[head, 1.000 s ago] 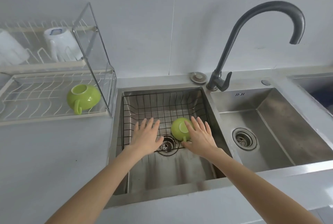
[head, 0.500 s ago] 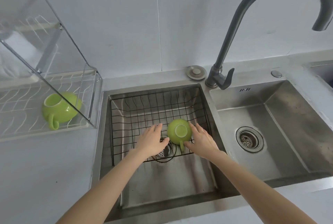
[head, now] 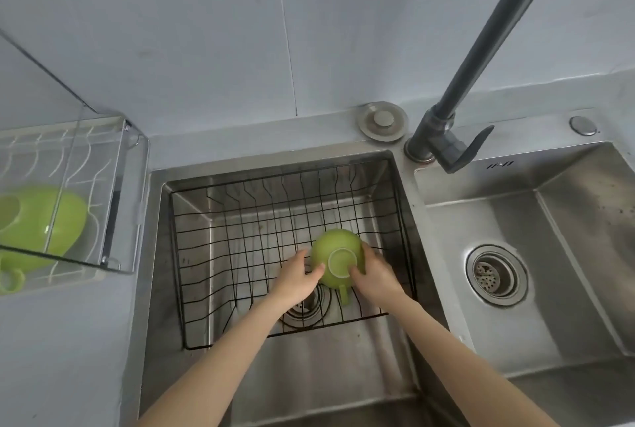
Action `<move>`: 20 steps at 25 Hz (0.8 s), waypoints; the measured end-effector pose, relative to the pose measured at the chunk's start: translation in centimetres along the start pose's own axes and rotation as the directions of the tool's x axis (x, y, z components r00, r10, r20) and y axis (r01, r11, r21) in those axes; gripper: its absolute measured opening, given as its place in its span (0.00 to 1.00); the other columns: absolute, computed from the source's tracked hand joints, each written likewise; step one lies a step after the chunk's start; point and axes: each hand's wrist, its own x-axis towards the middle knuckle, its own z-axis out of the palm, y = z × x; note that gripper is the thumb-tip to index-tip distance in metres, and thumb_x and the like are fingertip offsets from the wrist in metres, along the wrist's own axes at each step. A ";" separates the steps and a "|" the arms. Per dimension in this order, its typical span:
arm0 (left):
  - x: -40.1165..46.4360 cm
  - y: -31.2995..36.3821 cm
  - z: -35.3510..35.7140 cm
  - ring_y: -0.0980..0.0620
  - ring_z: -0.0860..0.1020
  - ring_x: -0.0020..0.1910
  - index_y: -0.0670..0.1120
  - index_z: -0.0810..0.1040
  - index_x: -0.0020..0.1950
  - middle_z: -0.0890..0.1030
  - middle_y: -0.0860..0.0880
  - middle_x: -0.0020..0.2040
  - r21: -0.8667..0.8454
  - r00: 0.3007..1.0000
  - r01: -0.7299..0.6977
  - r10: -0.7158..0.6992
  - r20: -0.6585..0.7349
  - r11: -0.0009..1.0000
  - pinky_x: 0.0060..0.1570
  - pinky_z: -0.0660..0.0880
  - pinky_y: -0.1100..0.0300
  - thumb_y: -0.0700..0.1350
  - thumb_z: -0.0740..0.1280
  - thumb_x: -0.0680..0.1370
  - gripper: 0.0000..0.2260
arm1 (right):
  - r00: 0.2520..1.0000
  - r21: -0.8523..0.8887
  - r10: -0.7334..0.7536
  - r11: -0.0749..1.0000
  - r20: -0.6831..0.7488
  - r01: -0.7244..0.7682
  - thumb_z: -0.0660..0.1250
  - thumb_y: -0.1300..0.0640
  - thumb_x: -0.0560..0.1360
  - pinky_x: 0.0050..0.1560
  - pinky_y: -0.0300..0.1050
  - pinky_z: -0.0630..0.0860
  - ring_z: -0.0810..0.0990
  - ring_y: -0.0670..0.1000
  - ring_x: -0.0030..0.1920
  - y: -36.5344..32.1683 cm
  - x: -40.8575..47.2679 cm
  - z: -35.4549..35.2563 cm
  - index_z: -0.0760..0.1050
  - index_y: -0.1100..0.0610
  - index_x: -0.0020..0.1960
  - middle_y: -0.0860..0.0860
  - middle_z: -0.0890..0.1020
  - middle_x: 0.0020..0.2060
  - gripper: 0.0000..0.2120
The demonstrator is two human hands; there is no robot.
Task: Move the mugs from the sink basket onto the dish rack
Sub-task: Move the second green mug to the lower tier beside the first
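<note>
Both hands' grip (head: 338,272) brackets upturned mug (head: 335,248).

place: home kitchen | cues: double steel sink (head: 536,206); faucet (head: 481,59); dish rack (head: 113,193); tiled wall (head: 206,31)

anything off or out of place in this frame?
Nothing broken or spilled. The mug in the sink basket sits upside down, base up, handle toward the person, with the left hand and right hand on its sides. The mug on the dish rack lies tipped on its side.
</note>
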 end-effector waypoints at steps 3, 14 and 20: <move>1.3 -0.4 0.5 0.47 0.71 0.64 0.44 0.62 0.69 0.71 0.45 0.67 -0.051 1.000 0.027 -0.027 0.005 0.998 0.58 0.66 0.60 0.51 0.61 0.76 0.24 | 0.999 0.035 0.032 0.999 -0.009 -0.032 0.59 0.55 0.77 0.64 0.52 0.67 0.68 0.61 0.66 0.6 1.1 0.8 0.50 0.56 0.74 0.60 0.65 0.69 0.29; 1.7 -0.2 1.0 0.48 0.75 0.55 0.42 0.67 0.64 0.76 0.44 0.60 -0.226 0.995 0.057 -0.075 -0.072 0.973 0.50 0.70 0.61 0.47 0.67 0.74 0.21 | 0.998 0.152 0.043 0.988 -0.037 -0.037 0.64 0.53 0.75 0.68 0.50 0.65 0.66 0.58 0.68 0.2 1.3 0.9 0.51 0.55 0.74 0.58 0.66 0.70 0.33; -0.7 0.7 -1.0 0.53 0.73 0.50 0.46 0.67 0.64 0.75 0.50 0.54 -0.310 0.992 -0.019 -0.021 -0.126 0.950 0.49 0.69 0.62 0.51 0.67 0.73 0.22 | 0.992 0.154 -0.005 0.988 -0.126 0.025 0.64 0.50 0.75 0.62 0.47 0.67 0.68 0.59 0.65 -2.3 -1.1 -0.6 0.53 0.53 0.73 0.61 0.68 0.65 0.32</move>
